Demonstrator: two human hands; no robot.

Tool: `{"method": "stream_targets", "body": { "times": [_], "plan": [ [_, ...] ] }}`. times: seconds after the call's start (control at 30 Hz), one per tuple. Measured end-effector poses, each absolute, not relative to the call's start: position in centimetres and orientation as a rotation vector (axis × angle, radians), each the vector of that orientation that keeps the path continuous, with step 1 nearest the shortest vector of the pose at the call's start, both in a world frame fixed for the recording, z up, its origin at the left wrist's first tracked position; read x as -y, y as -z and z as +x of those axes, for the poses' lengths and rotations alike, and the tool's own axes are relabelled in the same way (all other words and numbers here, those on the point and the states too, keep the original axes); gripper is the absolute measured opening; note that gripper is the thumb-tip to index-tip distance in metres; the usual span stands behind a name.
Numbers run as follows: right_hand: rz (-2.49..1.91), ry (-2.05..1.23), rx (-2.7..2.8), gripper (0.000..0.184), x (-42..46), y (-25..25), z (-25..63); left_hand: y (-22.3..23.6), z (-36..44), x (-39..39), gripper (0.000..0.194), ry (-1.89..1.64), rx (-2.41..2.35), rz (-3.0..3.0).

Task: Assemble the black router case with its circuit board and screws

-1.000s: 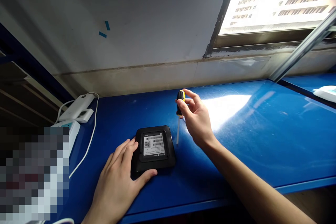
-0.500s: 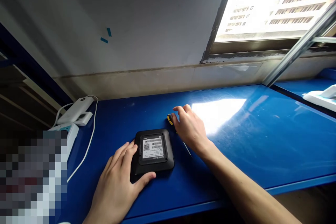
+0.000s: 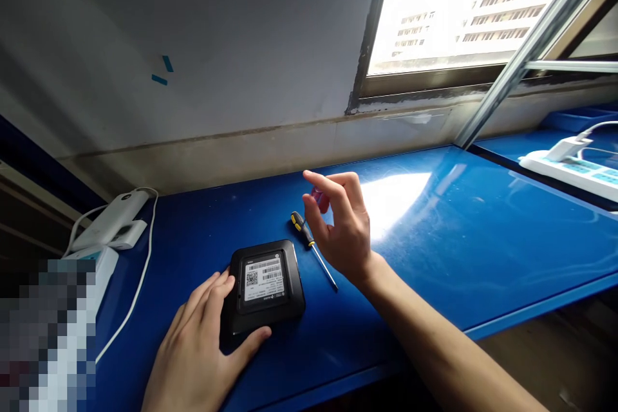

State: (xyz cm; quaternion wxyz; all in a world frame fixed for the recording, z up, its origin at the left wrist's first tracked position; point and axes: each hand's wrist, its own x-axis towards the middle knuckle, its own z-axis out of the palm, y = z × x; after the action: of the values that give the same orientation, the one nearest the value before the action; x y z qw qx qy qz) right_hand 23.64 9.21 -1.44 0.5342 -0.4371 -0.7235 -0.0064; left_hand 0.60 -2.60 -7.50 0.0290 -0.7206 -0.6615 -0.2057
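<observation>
A square black device [image 3: 265, 285] lies face down on the blue bench [image 3: 463, 251], its white barcode label facing up. My left hand [image 3: 203, 341] rests flat on the device's left edge, thumb along its near side. A small screwdriver [image 3: 311, 246] with a black and yellow handle lies on the bench just right of the device. My right hand [image 3: 338, 225] hovers just above and right of the screwdriver, fingers loosely curled and apart, holding nothing.
A white power bank [image 3: 116, 219] with a white cable [image 3: 140, 277] lies at the far left. A white power strip [image 3: 574, 167] sits at the far right. A grey wall and a window run behind the bench. The lower left corner is pixelated.
My right hand lowered the screwdriver from upright to the bench, let go of it and lifted away. The left hand stayed on the device.
</observation>
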Motion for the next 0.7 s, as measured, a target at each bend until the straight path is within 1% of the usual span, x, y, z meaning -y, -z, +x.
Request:
{"method": "stream_targets", "body": {
  "times": [0.07,0.2,0.3,0.4,0.7],
  "plan": [
    [-0.854,-0.048,1.600,0.033,-8.7,1.2,23.2,7.6,0.6,2.5,0.068,0.629,2.028,-2.219],
    [-0.827,-0.225,1.549,0.035,-8.7,1.6,22.9,7.7,0.4,2.4,0.067,0.601,2.032,-2.207],
    [-0.810,-0.300,1.569,0.035,-8.9,1.9,22.7,7.9,-0.1,2.4,0.066,0.564,2.037,-2.227],
    [-0.775,-0.298,1.642,0.035,-8.8,2.1,22.4,7.8,-0.3,2.5,0.064,0.543,2.040,-2.262],
    [-0.745,-0.252,1.714,0.035,-8.5,2.6,21.8,7.6,0.5,2.5,0.069,0.606,2.070,-2.245]
  ]
}}
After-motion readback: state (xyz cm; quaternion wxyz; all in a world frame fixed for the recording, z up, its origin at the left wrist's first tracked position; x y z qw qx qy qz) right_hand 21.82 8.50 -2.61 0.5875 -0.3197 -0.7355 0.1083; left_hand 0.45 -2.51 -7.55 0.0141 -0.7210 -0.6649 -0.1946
